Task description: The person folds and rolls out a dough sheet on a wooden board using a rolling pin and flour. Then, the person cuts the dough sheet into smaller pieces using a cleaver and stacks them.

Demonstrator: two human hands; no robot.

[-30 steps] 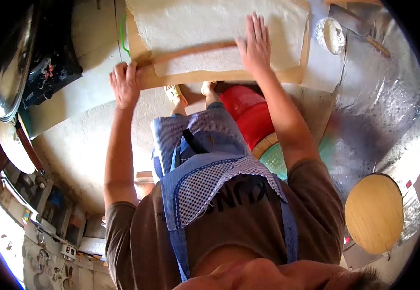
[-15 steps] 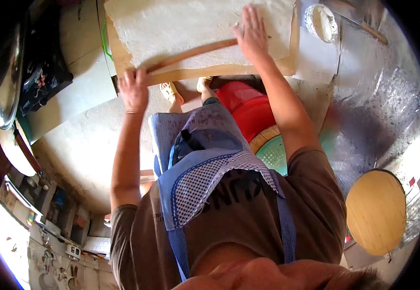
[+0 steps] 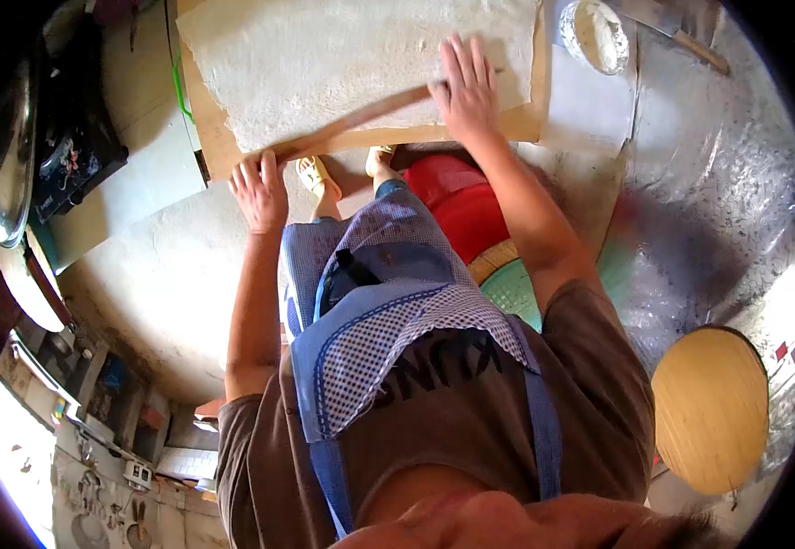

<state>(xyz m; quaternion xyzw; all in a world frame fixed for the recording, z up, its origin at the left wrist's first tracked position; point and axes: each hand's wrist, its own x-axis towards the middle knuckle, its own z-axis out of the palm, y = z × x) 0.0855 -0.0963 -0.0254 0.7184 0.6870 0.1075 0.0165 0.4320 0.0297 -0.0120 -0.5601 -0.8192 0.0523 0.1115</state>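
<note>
A wide, pale sheet of dough [image 3: 352, 55] lies on a tan wooden board [image 3: 205, 110]. Across its near part slants a long, thin rolling pin [image 3: 361, 117]. At the pin's left end, by the near edge of the board, my left hand [image 3: 260, 190] has its fingers bent over the wood. Toward the right end, my right hand [image 3: 471, 96] rests on the pin, palm down, with fingers stretched out and apart over the dough. Part of the pin is hidden beneath each hand.
A white tub [image 3: 596, 37] of pale powder stands right of the board, near a wooden-handled tool [image 3: 699, 53]. Below are a red plastic container [image 3: 461, 206] and a green basket [image 3: 512, 291]. A round wooden lid [image 3: 710, 410] lies at right, a black stove [image 3: 77, 160] at left.
Both hands and the rolling pin have moved nearer my body over the dough. The right hand's fingers have spread a little. The whole view has shifted slightly.
</note>
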